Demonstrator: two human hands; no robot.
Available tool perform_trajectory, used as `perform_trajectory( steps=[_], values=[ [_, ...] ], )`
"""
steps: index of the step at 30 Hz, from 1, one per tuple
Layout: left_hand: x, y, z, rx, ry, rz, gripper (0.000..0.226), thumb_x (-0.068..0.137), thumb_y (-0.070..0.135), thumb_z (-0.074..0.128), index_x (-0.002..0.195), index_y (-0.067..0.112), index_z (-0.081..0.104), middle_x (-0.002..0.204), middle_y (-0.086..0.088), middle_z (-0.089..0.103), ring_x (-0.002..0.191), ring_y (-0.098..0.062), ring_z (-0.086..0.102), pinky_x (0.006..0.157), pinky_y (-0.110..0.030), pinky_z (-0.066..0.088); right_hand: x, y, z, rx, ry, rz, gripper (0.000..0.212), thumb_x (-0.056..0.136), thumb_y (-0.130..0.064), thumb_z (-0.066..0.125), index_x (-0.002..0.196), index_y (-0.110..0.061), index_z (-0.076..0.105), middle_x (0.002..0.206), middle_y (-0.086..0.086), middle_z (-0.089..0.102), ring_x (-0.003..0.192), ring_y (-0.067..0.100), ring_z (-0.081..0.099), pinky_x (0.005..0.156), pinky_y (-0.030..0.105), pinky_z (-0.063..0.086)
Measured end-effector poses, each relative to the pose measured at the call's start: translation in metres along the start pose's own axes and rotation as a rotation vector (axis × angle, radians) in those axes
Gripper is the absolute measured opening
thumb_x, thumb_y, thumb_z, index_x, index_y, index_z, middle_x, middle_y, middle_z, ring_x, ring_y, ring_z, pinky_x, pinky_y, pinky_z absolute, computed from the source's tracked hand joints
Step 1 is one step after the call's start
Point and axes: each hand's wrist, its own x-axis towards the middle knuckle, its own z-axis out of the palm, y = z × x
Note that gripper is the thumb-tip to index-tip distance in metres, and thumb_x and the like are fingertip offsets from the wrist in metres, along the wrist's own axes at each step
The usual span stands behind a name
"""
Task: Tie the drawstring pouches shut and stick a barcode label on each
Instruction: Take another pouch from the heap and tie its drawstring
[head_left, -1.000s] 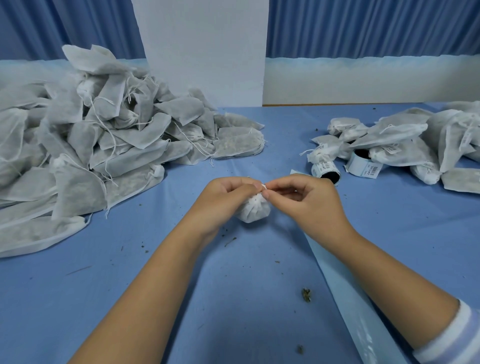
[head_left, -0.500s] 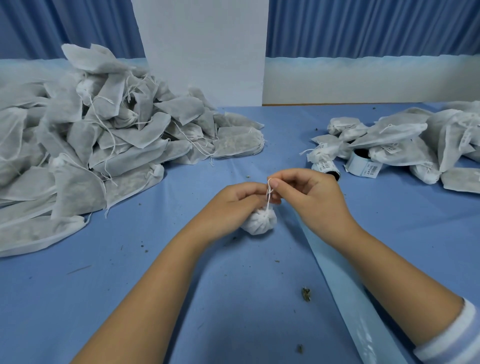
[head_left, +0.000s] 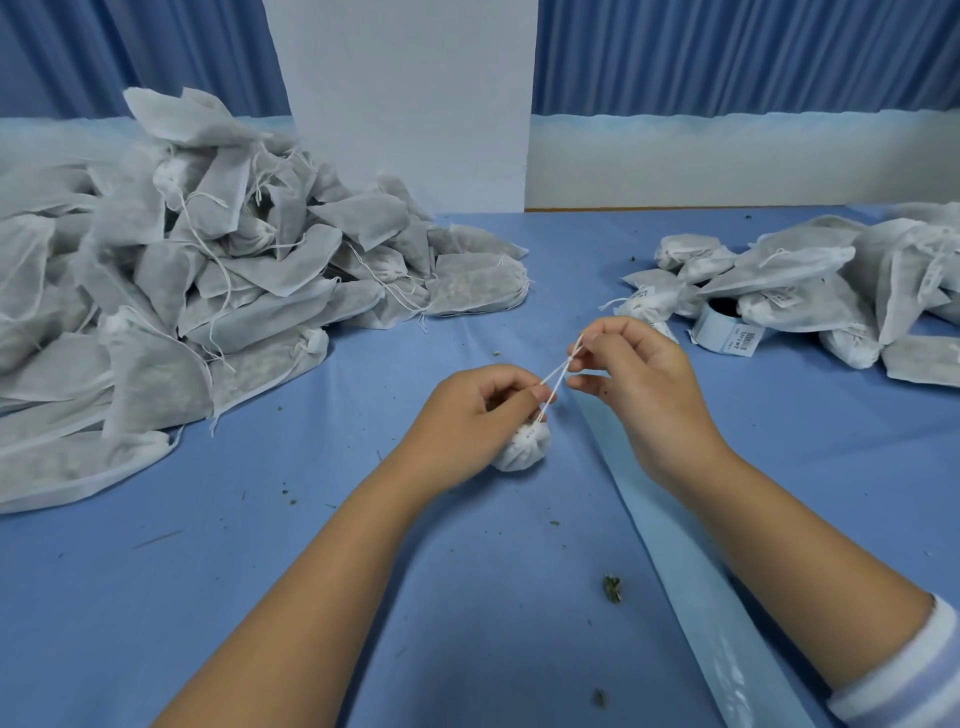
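A small white drawstring pouch (head_left: 523, 448), its mouth gathered shut, sits at the table's middle under my left hand (head_left: 470, 415), which grips its neck and the base of the string. The white drawstring (head_left: 555, 375) runs taut up and to the right into my right hand (head_left: 631, 384), which pinches its end between thumb and fingers. A roll of barcode labels (head_left: 727, 332) lies behind my right hand, with one printed label showing at its front.
A big heap of untied pouches (head_left: 208, 291) fills the left of the blue table. Tied, labelled pouches (head_left: 810, 291) are piled at the right. A pale blue strip of backing paper (head_left: 691, 582) runs under my right forearm. Dried herb crumbs (head_left: 612, 588) dot the cloth.
My right hand has drawn the string up and to the right, away from the pouch, so it now runs taut. My left hand has slid slightly down with the pouch.
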Motion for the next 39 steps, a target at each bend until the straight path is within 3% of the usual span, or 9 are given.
perform_trajectory(
  steps=[4, 14, 20, 23, 28, 30, 32, 35, 39],
  values=[
    [0.000, -0.004, 0.002, 0.154, 0.013, 0.056, 0.016, 0.096, 0.020, 0.061, 0.087, 0.019, 0.074, 0.064, 0.020, 0.062, 0.061, 0.003, 0.053, 0.063, -0.011, 0.037, 0.004, -0.002, -0.004, 0.034, 0.058, 0.022, 0.020, 0.095, -0.007, 0.050, 0.079, -0.014, 0.059, 0.071, -0.006, 0.061, 0.066, 0.004, 0.059, 0.062, 0.020, 0.051],
    [0.004, -0.005, 0.005, 0.213, 0.096, 0.108, 0.019, 0.095, 0.019, 0.060, 0.082, 0.021, 0.074, 0.075, 0.005, 0.070, 0.076, -0.010, 0.064, 0.075, -0.021, 0.047, 0.009, -0.001, -0.008, 0.018, 0.120, -0.084, 0.020, 0.100, -0.010, 0.048, 0.084, -0.015, 0.059, 0.077, -0.005, 0.058, 0.068, 0.002, 0.057, 0.063, 0.016, 0.048],
    [0.000, -0.012, -0.003, 0.414, -0.114, 0.223, 0.028, 0.089, 0.047, 0.057, 0.107, 0.026, 0.067, 0.098, 0.018, 0.066, 0.100, -0.006, 0.054, 0.089, -0.020, 0.040, 0.010, -0.002, -0.010, 0.093, 0.108, -0.058, 0.021, 0.102, -0.012, 0.046, 0.085, -0.013, 0.059, 0.075, -0.003, 0.057, 0.064, 0.005, 0.054, 0.062, 0.019, 0.048],
    [0.003, -0.018, -0.007, 0.566, -0.051, 0.295, 0.032, 0.089, 0.037, 0.068, 0.116, 0.022, 0.062, 0.105, 0.013, 0.062, 0.099, -0.008, 0.051, 0.088, -0.023, 0.040, 0.009, -0.004, -0.010, 0.105, 0.115, -0.101, 0.019, 0.101, -0.012, 0.047, 0.087, -0.013, 0.059, 0.073, -0.006, 0.059, 0.063, 0.004, 0.055, 0.061, 0.018, 0.048],
    [0.009, -0.015, -0.014, 0.313, 0.310, 0.147, 0.014, 0.097, 0.036, 0.058, 0.107, 0.026, 0.061, 0.100, 0.014, 0.060, 0.093, -0.003, 0.054, 0.079, -0.019, 0.044, 0.002, -0.005, -0.006, -0.009, 0.057, -0.257, 0.015, 0.100, -0.010, 0.050, 0.090, -0.017, 0.058, 0.078, -0.011, 0.065, 0.069, 0.007, 0.059, 0.064, 0.020, 0.050],
    [0.009, -0.013, -0.017, 0.155, 0.383, 0.060, 0.012, 0.098, 0.039, 0.056, 0.095, 0.029, 0.061, 0.089, 0.015, 0.061, 0.079, 0.002, 0.055, 0.069, -0.014, 0.042, -0.001, -0.001, -0.004, -0.134, -0.028, -0.317, 0.011, 0.098, -0.011, 0.054, 0.091, -0.019, 0.058, 0.083, -0.013, 0.064, 0.075, 0.009, 0.060, 0.067, 0.022, 0.050],
    [0.010, -0.011, -0.016, -0.020, 0.422, -0.013, 0.020, 0.097, 0.042, 0.056, 0.090, 0.024, 0.063, 0.078, 0.011, 0.059, 0.065, 0.000, 0.051, 0.060, -0.013, 0.040, -0.005, 0.005, -0.002, -0.305, -0.123, -0.376, 0.009, 0.094, -0.018, 0.056, 0.090, -0.025, 0.059, 0.088, -0.016, 0.061, 0.080, 0.006, 0.059, 0.069, 0.020, 0.048],
    [0.011, -0.006, -0.010, -0.195, 0.440, -0.147, 0.030, 0.094, 0.047, 0.059, 0.091, 0.018, 0.066, 0.077, 0.008, 0.063, 0.063, -0.002, 0.057, 0.063, -0.020, 0.044, -0.008, 0.014, 0.001, -0.538, -0.235, -0.494, 0.011, 0.093, -0.016, 0.058, 0.091, -0.025, 0.061, 0.097, -0.008, 0.058, 0.091, 0.004, 0.056, 0.075, 0.012, 0.044],
    [0.011, -0.004, -0.005, -0.310, 0.404, -0.238, 0.039, 0.095, 0.046, 0.059, 0.092, 0.008, 0.067, 0.083, -0.002, 0.067, 0.076, -0.015, 0.063, 0.075, -0.035, 0.050, -0.009, 0.023, 0.001, -0.623, -0.309, -0.546, 0.009, 0.093, -0.016, 0.060, 0.097, -0.020, 0.068, 0.103, -0.002, 0.056, 0.103, 0.011, 0.055, 0.081, 0.025, 0.051]
  ],
)
